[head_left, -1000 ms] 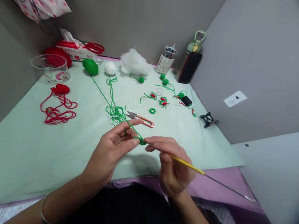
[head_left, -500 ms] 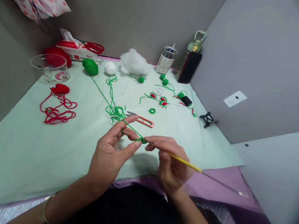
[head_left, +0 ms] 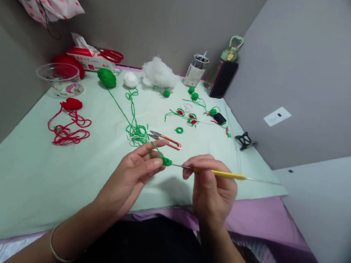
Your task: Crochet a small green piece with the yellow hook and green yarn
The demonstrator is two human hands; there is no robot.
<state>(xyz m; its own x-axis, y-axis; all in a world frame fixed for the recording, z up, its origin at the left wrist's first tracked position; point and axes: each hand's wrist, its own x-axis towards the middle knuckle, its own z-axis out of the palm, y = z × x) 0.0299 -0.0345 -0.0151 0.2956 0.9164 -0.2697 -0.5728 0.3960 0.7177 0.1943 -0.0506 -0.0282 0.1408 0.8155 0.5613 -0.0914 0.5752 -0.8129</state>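
Tabletop [head_left: 21, 175]: pale cover; I hold my work above its near part.
Right hand [head_left: 215, 188]: fingers and thumb pinching the hook [head_left: 230, 175], pen-fashion.
Left hand [head_left: 133, 172]: thumb and fingers pinching the green piece [head_left: 167, 162], index finger reaching out with a strand across it.
Hook: yellow handle, nearly level; the metal shaft runs into the right side of my piece, its tip hidden.
Loose green yarn [head_left: 136, 134]: heaped beyond my left hand.
Snips [head_left: 170, 142]: orange-handled, just beyond my left fingertips, blades pointing left.
Green yarn ball [head_left: 107, 78]: far side, its strand running toward the heap.
Green piece: between my hands; I judge I am midway through a crochet stitch.
Stitch: too small to read; the next move calls, I think, for a firm left pinch, even tension and a slight turn of the hook.
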